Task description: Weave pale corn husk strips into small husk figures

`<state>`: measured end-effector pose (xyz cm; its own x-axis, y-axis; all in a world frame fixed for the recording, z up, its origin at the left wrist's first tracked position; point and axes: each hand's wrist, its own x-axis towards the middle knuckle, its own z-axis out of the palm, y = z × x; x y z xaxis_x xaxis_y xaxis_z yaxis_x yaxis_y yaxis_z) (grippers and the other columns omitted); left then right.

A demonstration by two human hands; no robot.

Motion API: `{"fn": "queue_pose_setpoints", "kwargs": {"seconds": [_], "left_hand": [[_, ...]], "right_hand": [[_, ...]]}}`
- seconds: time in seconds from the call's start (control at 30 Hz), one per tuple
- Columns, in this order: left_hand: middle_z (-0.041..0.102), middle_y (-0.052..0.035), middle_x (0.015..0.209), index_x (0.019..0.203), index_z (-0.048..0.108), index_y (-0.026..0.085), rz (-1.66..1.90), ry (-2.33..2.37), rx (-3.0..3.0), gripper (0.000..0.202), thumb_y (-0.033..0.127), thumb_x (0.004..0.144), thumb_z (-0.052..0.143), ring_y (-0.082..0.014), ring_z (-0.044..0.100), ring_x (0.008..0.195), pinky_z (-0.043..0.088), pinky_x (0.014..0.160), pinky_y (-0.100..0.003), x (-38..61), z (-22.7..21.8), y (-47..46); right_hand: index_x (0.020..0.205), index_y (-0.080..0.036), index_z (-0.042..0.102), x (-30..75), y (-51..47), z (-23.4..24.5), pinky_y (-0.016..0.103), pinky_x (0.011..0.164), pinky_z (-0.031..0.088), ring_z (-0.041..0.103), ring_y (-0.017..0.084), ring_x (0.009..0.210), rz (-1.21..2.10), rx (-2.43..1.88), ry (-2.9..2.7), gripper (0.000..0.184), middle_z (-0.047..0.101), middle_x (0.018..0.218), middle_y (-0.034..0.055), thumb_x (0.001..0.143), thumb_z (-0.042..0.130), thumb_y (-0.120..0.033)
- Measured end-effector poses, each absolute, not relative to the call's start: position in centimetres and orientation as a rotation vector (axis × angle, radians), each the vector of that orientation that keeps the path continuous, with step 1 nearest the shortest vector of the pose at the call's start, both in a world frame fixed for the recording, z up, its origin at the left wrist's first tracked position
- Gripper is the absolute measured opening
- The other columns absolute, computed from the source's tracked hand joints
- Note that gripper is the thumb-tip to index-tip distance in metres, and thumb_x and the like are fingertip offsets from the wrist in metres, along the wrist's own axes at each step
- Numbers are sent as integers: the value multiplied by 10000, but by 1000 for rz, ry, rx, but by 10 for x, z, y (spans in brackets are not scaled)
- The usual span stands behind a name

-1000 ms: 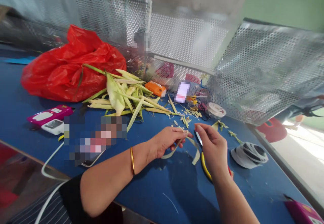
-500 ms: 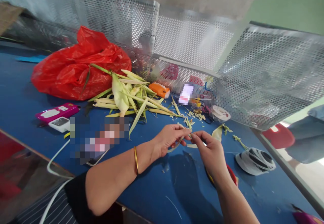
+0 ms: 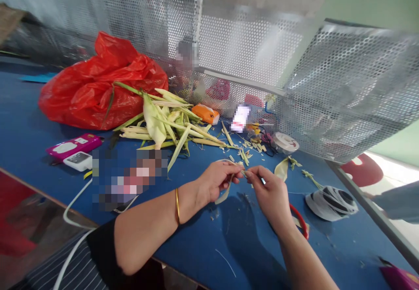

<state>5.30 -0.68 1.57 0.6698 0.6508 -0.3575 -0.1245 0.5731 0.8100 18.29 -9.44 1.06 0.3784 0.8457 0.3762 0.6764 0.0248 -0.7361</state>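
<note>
Both hands meet over the middle of the blue table (image 3: 203,246). My left hand (image 3: 218,178) pinches a pale green leaf strip (image 3: 225,193) whose loose end curls down under the fingers. My right hand (image 3: 270,191) is closed too, pinching the other end of the strip, and a small metal tip shows beside its fingers. Under the right wrist lies a tool with a red handle (image 3: 300,221). A pile of long green and cream leaves (image 3: 165,126) lies behind the hands, with small cut scraps (image 3: 245,150) scattered nearby.
A red plastic bag (image 3: 98,84) sits at the back left. A perforated metal screen (image 3: 262,58) walls the far side. A pink device (image 3: 73,143), a white cable (image 3: 73,202), an orange object (image 3: 205,113), a tape roll (image 3: 285,141) and coiled white strip (image 3: 330,200) lie about.
My hands have come together on the leaf strip, which hung in a longer loop between them before. The right hand has moved left and off the tool's yellow and red handles.
</note>
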Motion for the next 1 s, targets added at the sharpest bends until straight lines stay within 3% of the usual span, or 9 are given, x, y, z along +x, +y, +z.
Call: {"fn": "queue_pose_setpoints", "kwargs": {"seconds": [0.17,0.27,0.4,0.5,0.7,0.87,1.0], "left_hand": [[546,53,630,931,669,137,395,584,601,189,223,772,724,-25,472,463,154,362,-143,51,15,2],[538,53,633,948,654,135,327,481,548,193,208,782,721,-25,472,460,144,350,-137,50,12,4],[521,46,610,826,618,118,284,442,553,151,234,795,711,-28,474,456,151,342,-138,50,12,2],[524,46,603,851,641,117,337,490,642,131,233,810,687,-22,452,437,166,351,-140,50,14,-2],[566,31,596,753,645,117,570,632,977,160,252,773,729,-21,459,446,183,390,-162,54,11,-4],[661,-18,732,926,702,135,457,587,939,325,439,814,673,-47,528,501,191,404,-181,50,12,1],[670,-27,741,810,694,125,464,577,991,269,372,726,759,-41,513,488,176,401,-190,50,15,-1]], "right_hand": [[887,-206,749,190,-91,7,308,624,437,564,190,604,643,-1531,-1041,357,658,622,16,819,625,-534],[961,-213,773,193,-89,2,317,674,463,579,186,662,683,-1472,-1082,346,692,712,21,744,736,-480],[827,-224,776,191,-89,-2,295,672,431,552,178,716,532,-1480,-1226,191,653,744,17,775,726,-401],[714,-226,751,188,-90,2,287,651,408,530,168,686,408,-1504,-1308,179,616,711,12,811,693,-366],[714,-235,754,187,-93,8,285,645,414,554,171,682,325,-1525,-1470,211,601,713,21,848,671,-375],[717,-223,740,189,-93,5,280,640,412,553,169,681,272,-1558,-1446,253,609,715,22,860,646,-409],[720,-213,743,190,-92,6,284,650,423,565,173,688,265,-1581,-1456,319,616,720,28,856,639,-482]]}}
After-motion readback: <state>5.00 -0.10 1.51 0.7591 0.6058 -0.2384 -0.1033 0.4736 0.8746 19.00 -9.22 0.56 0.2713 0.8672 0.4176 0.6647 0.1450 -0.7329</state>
